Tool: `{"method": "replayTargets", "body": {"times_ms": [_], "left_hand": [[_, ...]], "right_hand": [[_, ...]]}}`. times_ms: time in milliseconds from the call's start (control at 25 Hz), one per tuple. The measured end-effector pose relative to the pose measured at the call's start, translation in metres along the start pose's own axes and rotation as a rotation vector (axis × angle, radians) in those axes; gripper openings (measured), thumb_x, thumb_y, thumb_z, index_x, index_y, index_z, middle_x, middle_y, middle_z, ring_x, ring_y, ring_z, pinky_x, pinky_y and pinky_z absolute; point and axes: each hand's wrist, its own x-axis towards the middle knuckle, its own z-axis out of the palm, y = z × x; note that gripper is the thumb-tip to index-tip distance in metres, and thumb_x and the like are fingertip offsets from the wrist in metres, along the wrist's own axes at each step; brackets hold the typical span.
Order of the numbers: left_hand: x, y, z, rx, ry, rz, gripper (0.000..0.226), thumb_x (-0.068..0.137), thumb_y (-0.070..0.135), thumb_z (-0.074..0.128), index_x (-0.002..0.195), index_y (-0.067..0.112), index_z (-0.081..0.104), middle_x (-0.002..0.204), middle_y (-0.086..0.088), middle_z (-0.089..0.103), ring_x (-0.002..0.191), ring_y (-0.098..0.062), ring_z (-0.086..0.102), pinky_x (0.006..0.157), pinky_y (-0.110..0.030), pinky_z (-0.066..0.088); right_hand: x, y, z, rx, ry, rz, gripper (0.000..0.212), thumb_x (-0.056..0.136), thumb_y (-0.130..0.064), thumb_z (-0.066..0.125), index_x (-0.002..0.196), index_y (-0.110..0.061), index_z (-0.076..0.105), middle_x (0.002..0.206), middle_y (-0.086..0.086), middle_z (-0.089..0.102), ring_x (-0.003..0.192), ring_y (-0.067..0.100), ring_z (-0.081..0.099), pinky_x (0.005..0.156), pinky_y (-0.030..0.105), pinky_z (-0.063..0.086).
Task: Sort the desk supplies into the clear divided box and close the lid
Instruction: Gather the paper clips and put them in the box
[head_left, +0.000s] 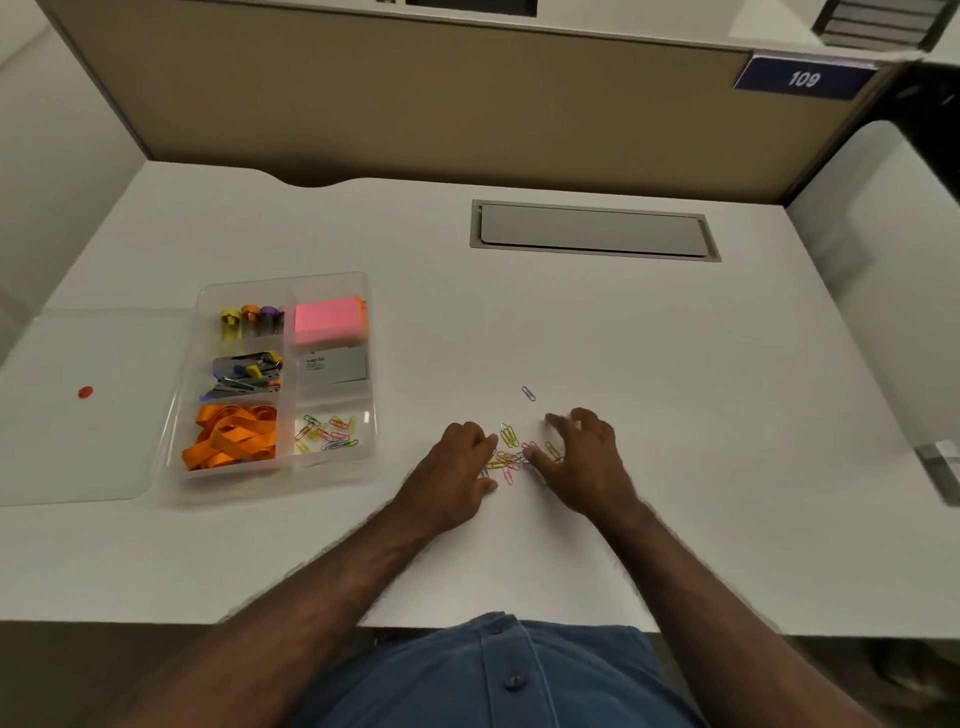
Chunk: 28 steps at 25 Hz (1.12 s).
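A heap of coloured paper clips (511, 451) lies on the white desk (675, 364) between my two hands. My left hand (457, 467) rests on the desk at the heap's left edge, fingers curled toward the clips. My right hand (587, 454) lies at the heap's right edge, fingers spread over the clips. One stray silver clip (528, 393) sits just beyond. The clear divided box (363, 467) stands open at left, holding small tubes, pink sticky notes (327, 318), binder clips (247, 374), orange rubber bands (231, 436) and some paper clips (327, 432).
The box's clear lid (78, 441) lies flat to the left of the box, with a small red dot (85, 392) on it. A grey cable hatch (592, 231) sits flush in the desk at the back. A partition wall rises behind.
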Motion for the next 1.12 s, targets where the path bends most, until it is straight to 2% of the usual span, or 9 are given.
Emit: {"method": "replayTargets", "body": {"times_ms": [200, 280, 360, 440, 520, 600, 800, 960, 1120], "left_hand": [[0.007, 0.009, 0.007, 0.108, -0.031, 0.019, 0.057, 0.099, 0.023, 0.062, 0.151, 0.010, 0.045, 0.127, -0.010, 0.052, 0.119, -0.028, 0.047, 0.091, -0.042, 0.051], [0.012, 0.013, 0.010, 0.123, -0.046, 0.018, 0.054, 0.100, 0.021, 0.060, 0.151, 0.013, 0.044, 0.125, -0.009, 0.052, 0.116, -0.027, 0.047, 0.086, -0.041, 0.052], [0.015, 0.015, 0.011, 0.093, -0.035, 0.020, 0.036, 0.102, 0.023, 0.056, 0.137, 0.014, 0.055, 0.119, -0.006, 0.053, 0.112, -0.025, 0.048, 0.082, -0.040, 0.051], [0.017, 0.017, 0.011, 0.076, -0.033, 0.017, 0.018, 0.104, 0.022, 0.051, 0.115, 0.013, 0.062, 0.111, -0.004, 0.055, 0.106, -0.023, 0.050, 0.080, -0.041, 0.050], [0.019, 0.018, 0.011, 0.106, -0.048, 0.010, 0.014, 0.100, 0.010, 0.047, 0.103, 0.012, 0.061, 0.106, -0.005, 0.056, 0.102, -0.024, 0.051, 0.078, -0.044, 0.049], [0.021, 0.018, 0.012, 0.113, -0.040, 0.013, 0.017, 0.094, 0.003, 0.046, 0.099, 0.012, 0.059, 0.104, -0.005, 0.056, 0.100, -0.025, 0.051, 0.077, -0.044, 0.048], [0.022, 0.013, 0.010, 0.117, -0.028, 0.034, 0.009, 0.100, 0.011, 0.049, 0.099, 0.012, 0.058, 0.103, -0.007, 0.058, 0.097, -0.026, 0.051, 0.079, -0.042, 0.046], [0.019, 0.005, 0.003, 0.118, 0.024, 0.029, 0.009, 0.098, 0.011, 0.053, 0.103, 0.010, 0.061, 0.104, -0.008, 0.058, 0.096, -0.028, 0.051, 0.079, -0.043, 0.047], [0.013, -0.004, -0.018, 0.053, 0.161, 0.009, 0.012, 0.102, 0.014, 0.053, 0.100, 0.009, 0.063, 0.099, -0.007, 0.061, 0.090, -0.025, 0.052, 0.077, -0.040, 0.048]], "right_hand": [[-0.020, -0.010, 0.017, -0.122, -0.016, -0.149, 0.062, 0.096, -0.044, 0.062, 0.152, -0.022, 0.045, 0.157, 0.011, 0.036, 0.146, 0.029, 0.027, 0.112, 0.041, 0.043], [-0.024, -0.016, 0.020, -0.176, 0.002, -0.198, 0.050, 0.098, -0.031, 0.059, 0.147, -0.023, 0.050, 0.150, 0.008, 0.042, 0.138, 0.028, 0.037, 0.099, 0.037, 0.052], [-0.025, -0.019, 0.021, -0.205, 0.013, -0.235, 0.042, 0.097, -0.014, 0.055, 0.137, -0.023, 0.057, 0.138, 0.004, 0.049, 0.122, 0.025, 0.045, 0.082, 0.033, 0.056], [-0.024, -0.021, 0.021, -0.216, 0.004, -0.248, 0.040, 0.093, -0.004, 0.051, 0.127, -0.022, 0.063, 0.123, 0.001, 0.053, 0.110, 0.023, 0.049, 0.072, 0.034, 0.056], [-0.022, -0.023, 0.021, -0.226, -0.007, -0.248, 0.038, 0.092, -0.002, 0.050, 0.118, -0.022, 0.069, 0.109, -0.001, 0.055, 0.102, 0.020, 0.050, 0.070, 0.035, 0.054], [-0.018, -0.024, 0.020, -0.215, -0.011, -0.244, 0.035, 0.092, -0.002, 0.052, 0.112, -0.022, 0.072, 0.102, -0.001, 0.058, 0.098, 0.019, 0.054, 0.071, 0.035, 0.053], [-0.008, -0.025, 0.007, -0.074, 0.010, -0.176, 0.019, 0.093, -0.014, 0.064, 0.101, -0.024, 0.079, 0.095, -0.004, 0.067, 0.088, 0.019, 0.064, 0.074, 0.032, 0.053], [-0.004, -0.033, -0.005, 0.030, 0.064, -0.123, 0.025, 0.087, -0.011, 0.065, 0.098, -0.025, 0.082, 0.095, -0.006, 0.074, 0.088, 0.017, 0.068, 0.074, 0.028, 0.052], [0.002, -0.054, -0.018, 0.202, 0.107, -0.096, 0.021, 0.082, -0.014, 0.070, 0.094, -0.026, 0.083, 0.093, -0.010, 0.078, 0.083, 0.008, 0.070, 0.077, 0.027, 0.056]]}}
